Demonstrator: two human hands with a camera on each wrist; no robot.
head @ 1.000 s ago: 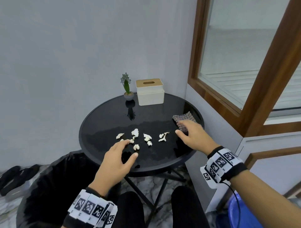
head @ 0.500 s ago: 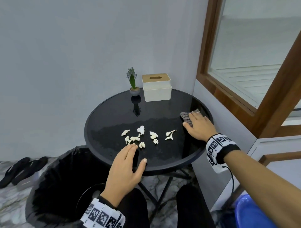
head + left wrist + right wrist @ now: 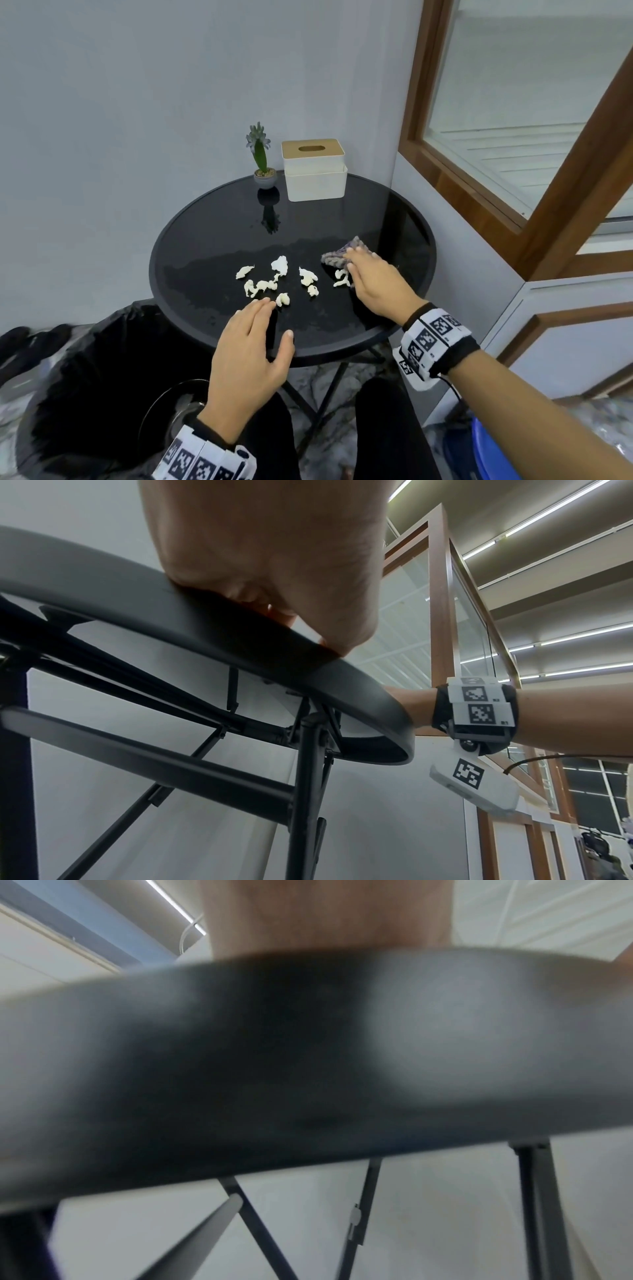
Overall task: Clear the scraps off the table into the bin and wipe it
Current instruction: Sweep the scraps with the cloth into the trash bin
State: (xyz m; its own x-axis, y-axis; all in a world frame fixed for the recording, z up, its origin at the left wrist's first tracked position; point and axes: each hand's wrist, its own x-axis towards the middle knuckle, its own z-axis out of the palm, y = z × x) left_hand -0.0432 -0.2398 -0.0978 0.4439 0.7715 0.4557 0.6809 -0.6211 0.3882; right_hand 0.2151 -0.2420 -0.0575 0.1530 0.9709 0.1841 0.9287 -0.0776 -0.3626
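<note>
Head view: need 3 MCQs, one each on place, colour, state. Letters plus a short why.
1. Where is the bin?
A. On the table
B. On the floor, left of the table
C. By the window

2. What colour is the tabletop?
A. White
B. Black
C. Brown

3. What is the right hand doing?
A. Lying flat on the cloth
B. Holding the plant
C. Hanging idle

B: the black-lined bin sits below the table edge.
B: its glossy top is black.
A: the right hand lies flat on the cloth, beside the scraps.
</note>
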